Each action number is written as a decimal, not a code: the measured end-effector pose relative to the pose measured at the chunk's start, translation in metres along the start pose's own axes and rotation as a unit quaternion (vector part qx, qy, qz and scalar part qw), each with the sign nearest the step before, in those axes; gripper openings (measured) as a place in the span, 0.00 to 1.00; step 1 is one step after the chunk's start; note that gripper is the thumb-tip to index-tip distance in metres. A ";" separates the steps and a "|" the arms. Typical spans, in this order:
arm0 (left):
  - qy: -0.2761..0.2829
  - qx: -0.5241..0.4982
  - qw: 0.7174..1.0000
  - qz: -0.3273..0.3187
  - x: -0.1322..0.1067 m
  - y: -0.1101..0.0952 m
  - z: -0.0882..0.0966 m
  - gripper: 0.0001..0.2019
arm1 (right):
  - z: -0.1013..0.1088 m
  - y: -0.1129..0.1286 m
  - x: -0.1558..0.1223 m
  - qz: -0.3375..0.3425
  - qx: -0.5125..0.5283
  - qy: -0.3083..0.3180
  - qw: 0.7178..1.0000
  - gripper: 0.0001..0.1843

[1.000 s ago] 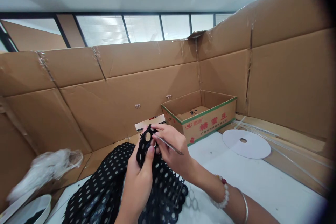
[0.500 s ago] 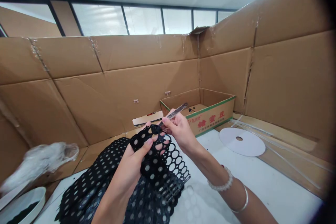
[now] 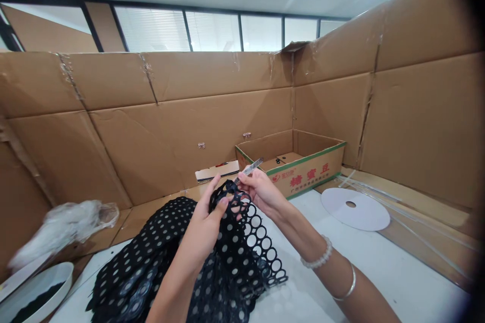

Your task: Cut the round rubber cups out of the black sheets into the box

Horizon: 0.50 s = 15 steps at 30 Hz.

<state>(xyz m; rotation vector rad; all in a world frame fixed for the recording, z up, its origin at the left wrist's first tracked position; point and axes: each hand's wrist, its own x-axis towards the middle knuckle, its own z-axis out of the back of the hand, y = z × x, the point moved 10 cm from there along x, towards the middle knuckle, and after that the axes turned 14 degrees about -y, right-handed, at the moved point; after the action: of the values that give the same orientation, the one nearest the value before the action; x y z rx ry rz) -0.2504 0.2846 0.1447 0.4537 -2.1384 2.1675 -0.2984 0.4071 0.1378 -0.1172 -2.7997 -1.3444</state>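
Head view, aimed forward and down over both hands. Shows the left hand (image 3: pixel 206 227) clamped on a raised fold of black perforated lace fabric (image 3: pixel 159 257), thumb stretched up along the fold's near face, fingers hidden behind. Shows the right hand (image 3: pixel 262 193) just beyond, pinching the fold's top edge and, in the same grip, a slim metal tool (image 3: pixel 250 166) angled up and away to the right. Cannot tell whether tweezers or a blade. Places the fabric's bulk heaped on the white table (image 3: pixel 379 267), low and left of centre, with one ring-patterned edge fanned out under the right wrist. Notes a bead bracelet (image 3: pixel 316 261) and a thin bangle (image 3: pixel 346 290) on the right forearm. Finds an open cardboard box with green trim (image 3: pixel 303 174) behind the hands, against the cardboard wall (image 3: pixel 170 126), and a small flat carton (image 3: pixel 216 170) just left of it. Puts a white disc with a centre hole (image 3: pixel 356 208) flat on the table, right of the hands and well apart. Sets a crumpled clear plastic bag (image 3: pixel 64 224) at far left, near a white bowl (image 3: pixel 62 275) with something dark inside.
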 end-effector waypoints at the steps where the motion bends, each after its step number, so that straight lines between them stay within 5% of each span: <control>1: -0.004 0.018 1.000 -0.024 0.000 -0.003 0.001 0.31 | 0.000 -0.002 0.001 -0.008 0.001 -0.001 1.000 0.32; 8: 0.028 0.118 0.984 -0.130 -0.013 -0.023 -0.006 0.35 | -0.001 -0.006 0.000 -0.045 0.006 0.006 0.999 0.33; 15: 0.032 0.143 0.978 -0.147 -0.013 -0.024 -0.009 0.33 | 0.000 -0.004 0.002 -0.035 0.005 0.012 0.999 0.27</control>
<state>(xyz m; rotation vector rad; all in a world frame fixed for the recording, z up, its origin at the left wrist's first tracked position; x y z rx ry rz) -0.2333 0.2966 0.1652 0.6618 -1.6101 2.2817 -0.3006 0.4044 0.1351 -0.0023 -2.8159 -1.3373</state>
